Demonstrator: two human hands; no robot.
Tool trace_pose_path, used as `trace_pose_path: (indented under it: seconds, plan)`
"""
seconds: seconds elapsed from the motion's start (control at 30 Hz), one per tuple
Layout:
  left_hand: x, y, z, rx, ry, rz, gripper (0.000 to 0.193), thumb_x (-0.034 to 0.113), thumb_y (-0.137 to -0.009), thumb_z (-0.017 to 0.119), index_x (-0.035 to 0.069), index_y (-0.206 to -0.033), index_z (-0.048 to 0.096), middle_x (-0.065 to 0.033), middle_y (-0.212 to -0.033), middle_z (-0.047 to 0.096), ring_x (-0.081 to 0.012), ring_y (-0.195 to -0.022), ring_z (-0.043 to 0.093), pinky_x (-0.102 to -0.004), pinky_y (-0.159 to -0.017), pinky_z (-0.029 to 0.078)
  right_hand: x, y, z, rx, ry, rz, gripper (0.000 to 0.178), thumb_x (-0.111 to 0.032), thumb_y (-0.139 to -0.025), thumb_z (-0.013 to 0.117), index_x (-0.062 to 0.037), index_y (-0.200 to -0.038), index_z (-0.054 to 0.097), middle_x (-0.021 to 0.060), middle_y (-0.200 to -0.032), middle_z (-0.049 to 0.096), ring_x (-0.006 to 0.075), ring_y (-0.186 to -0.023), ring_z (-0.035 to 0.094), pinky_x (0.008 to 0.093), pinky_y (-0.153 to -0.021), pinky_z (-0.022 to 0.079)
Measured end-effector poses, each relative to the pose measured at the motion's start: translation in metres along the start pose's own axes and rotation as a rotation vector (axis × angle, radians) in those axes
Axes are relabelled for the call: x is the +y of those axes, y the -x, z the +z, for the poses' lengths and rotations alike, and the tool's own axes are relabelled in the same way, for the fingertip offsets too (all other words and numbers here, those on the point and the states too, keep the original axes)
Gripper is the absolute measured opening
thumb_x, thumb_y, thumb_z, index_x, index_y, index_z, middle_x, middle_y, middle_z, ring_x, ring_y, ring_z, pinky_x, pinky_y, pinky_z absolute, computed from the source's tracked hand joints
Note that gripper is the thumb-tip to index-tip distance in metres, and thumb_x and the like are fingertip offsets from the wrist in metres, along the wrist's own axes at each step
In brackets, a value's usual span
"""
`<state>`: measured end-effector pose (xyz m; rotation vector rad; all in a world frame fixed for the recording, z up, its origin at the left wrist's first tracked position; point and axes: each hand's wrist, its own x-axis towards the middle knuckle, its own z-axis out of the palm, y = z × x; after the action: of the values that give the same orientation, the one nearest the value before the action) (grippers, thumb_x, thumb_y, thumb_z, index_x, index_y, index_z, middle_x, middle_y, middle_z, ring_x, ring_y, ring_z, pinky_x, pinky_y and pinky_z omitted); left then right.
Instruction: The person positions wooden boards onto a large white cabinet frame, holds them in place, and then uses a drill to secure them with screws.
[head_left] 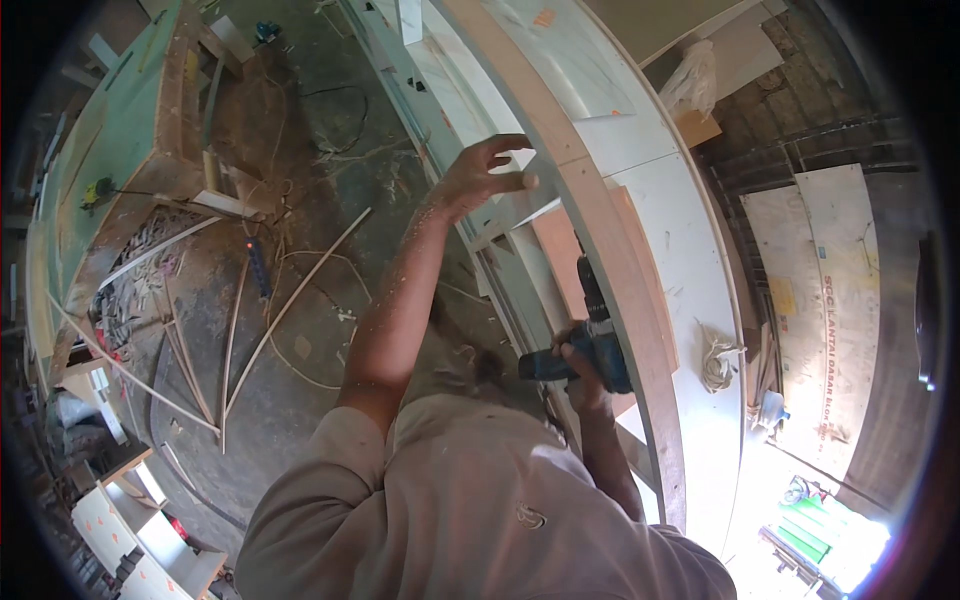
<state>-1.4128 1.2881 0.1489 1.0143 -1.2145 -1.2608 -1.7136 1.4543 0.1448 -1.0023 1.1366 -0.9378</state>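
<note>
My left hand (482,180) is raised beside a long, curved wooden strip (585,195), fingers bent and thumb held apart from them. Nothing shows between its fingertips, which are close to the strip's left edge. Lower down, my right hand (588,385) grips a dark blue cordless drill (605,362). The drill's black chuck (592,290) points away from me, along the underside of the strip, which partly covers the tool. Whether the bit touches anything is hidden. A reddish-brown panel (562,250) lies behind the chuck.
A long white panel (705,300) runs along the right, with a bundle of pale cord (718,360) on it. Thin wooden strips (290,310) and a power strip (258,268) are on the floor at left. A greenish workbench (110,150) stands far left.
</note>
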Motion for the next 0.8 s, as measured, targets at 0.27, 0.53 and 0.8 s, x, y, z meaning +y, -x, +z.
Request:
trace_pose_path:
  seconds: [0.27,0.53,0.8]
  plan:
    - [-0.033,-0.036,0.012,-0.233,0.262,-0.127,0.083,0.033,-0.062,0.091,-0.007,-0.127,0.059,-0.0164,-0.121,0.066,-0.0228,-0.115,0.059,-0.0353,-0.103,0.044,0.007,-0.005,0.001,0.037,-0.074,0.065,0.041,-0.009,-0.078,0.074,-0.0019,-0.116,0.059,0.012,-0.089,0.065,0.0216,-0.082,0.062,0.0388,-0.082,0.05]
    - [-0.039,-0.032,0.02,-0.099,0.353,-0.044,0.067,0.027,-0.063,0.086,-0.007,-0.116,0.064,-0.0135,-0.106,0.068,-0.0198,-0.1,0.062,-0.0336,-0.092,0.05,0.016,-0.008,0.002,0.056,-0.062,0.057,0.043,-0.009,-0.079,0.075,-0.0024,-0.118,0.059,0.0123,-0.089,0.066,0.0216,-0.084,0.063,0.0389,-0.083,0.05]
    - [-0.035,-0.032,0.022,-0.107,0.384,-0.029,0.07,0.026,-0.063,0.085,-0.007,-0.119,0.061,-0.0132,-0.107,0.067,-0.0196,-0.101,0.062,-0.0339,-0.091,0.05,0.012,-0.007,0.008,0.094,-0.141,0.115,0.046,-0.012,-0.078,0.077,-0.0022,-0.119,0.059,0.011,-0.088,0.065,0.0208,-0.083,0.063,0.038,-0.082,0.05]
